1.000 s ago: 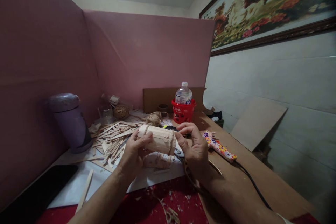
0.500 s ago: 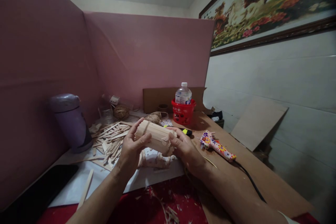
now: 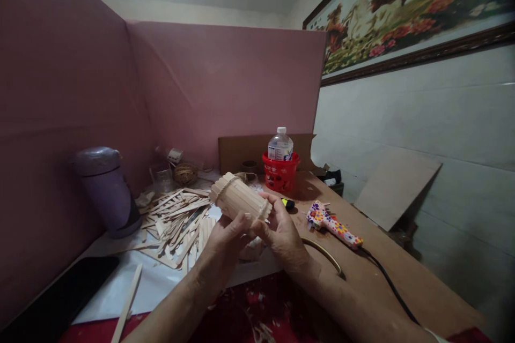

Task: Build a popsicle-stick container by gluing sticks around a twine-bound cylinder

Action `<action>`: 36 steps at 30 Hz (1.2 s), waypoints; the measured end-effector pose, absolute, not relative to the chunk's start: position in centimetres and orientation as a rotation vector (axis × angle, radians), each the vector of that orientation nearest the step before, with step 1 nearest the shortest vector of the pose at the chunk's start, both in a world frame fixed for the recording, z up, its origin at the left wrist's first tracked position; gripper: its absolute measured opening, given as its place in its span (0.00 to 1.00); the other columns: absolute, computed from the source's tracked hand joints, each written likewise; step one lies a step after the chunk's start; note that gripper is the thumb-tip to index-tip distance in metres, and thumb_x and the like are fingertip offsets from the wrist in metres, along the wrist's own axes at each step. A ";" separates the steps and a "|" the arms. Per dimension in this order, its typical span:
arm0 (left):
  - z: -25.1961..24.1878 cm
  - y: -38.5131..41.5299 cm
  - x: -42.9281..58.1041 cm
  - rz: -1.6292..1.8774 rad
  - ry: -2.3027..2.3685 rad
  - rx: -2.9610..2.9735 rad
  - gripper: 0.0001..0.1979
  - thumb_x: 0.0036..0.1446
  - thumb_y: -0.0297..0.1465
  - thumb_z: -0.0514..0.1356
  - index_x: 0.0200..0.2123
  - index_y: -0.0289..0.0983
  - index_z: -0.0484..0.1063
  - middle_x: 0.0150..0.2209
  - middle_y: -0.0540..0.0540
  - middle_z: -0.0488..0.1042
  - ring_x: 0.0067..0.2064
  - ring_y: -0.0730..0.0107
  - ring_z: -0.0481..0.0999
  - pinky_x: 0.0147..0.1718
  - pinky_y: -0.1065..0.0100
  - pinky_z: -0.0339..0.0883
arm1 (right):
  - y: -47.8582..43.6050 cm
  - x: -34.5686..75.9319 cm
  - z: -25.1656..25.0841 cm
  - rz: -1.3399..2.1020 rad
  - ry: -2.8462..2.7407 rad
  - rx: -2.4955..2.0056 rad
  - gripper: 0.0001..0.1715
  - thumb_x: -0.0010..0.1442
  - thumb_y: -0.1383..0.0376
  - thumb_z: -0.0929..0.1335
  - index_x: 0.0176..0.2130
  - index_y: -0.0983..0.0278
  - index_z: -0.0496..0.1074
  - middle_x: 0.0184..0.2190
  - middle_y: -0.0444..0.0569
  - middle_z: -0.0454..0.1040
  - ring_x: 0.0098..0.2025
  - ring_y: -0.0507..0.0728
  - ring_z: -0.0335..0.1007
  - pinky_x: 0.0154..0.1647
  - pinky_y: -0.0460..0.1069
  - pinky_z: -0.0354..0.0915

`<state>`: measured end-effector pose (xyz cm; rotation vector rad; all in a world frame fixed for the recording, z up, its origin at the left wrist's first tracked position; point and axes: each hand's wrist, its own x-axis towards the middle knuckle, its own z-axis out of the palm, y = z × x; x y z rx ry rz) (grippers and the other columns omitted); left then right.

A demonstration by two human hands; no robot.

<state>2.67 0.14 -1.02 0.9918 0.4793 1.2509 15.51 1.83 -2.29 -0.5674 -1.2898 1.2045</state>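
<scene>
A cylinder of pale craft sticks [image 3: 239, 198] is tilted in the air, with a band of twine around its upper left end. My left hand [image 3: 225, 238] grips it from below, thumb against its lower side. At the lower right end my right hand [image 3: 284, 238] holds the rim, thumb in front and fingers behind. Below the hands, other pale wooden pieces are partly hidden. A heap of loose craft sticks [image 3: 177, 225] lies on white paper [image 3: 161, 284] to the left.
A purple flask [image 3: 107, 193] and a black phone [image 3: 60, 300] are at the left. Behind stand a twine ball [image 3: 185, 173] and a red bucket [image 3: 277, 174] holding a plastic bottle [image 3: 280, 146]. A flower-patterned glue gun [image 3: 333, 225] with a black cord lies on the right.
My left hand has moved from the twine-banded end to lower on the cylinder, nearer my right hand. The cylinder's left end has risen, and a curved brass-coloured piece shows beside my right wrist.
</scene>
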 end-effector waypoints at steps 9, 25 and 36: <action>0.4 0.1 2.4 1.433 0.660 0.848 0.19 0.56 0.26 0.61 0.52 0.32 0.65 0.42 0.40 0.79 0.42 0.62 0.79 0.43 0.61 0.74 | 1.3 16.2 -2.0 0.722 -1.512 -0.779 0.29 0.60 0.45 0.63 0.49 0.63 0.66 0.48 0.55 0.69 0.49 0.63 0.66 0.49 0.55 0.62; -0.4 0.8 2.4 1.455 0.761 0.891 0.18 0.48 0.29 0.68 0.42 0.35 0.68 0.37 0.43 0.79 0.35 0.61 0.82 0.36 0.61 0.78 | 2.2 16.1 -2.2 0.648 -1.441 -0.792 0.12 0.62 0.58 0.64 0.30 0.62 0.65 0.27 0.43 0.62 0.30 0.54 0.60 0.32 0.49 0.58; -0.2 0.5 1.9 1.413 0.695 0.879 0.12 0.54 0.26 0.64 0.42 0.36 0.68 0.40 0.45 0.79 0.40 0.66 0.81 0.42 0.61 0.76 | 2.0 16.3 -2.0 0.610 -1.378 -0.740 0.05 0.63 0.63 0.63 0.35 0.61 0.65 0.28 0.44 0.66 0.31 0.54 0.64 0.33 0.49 0.61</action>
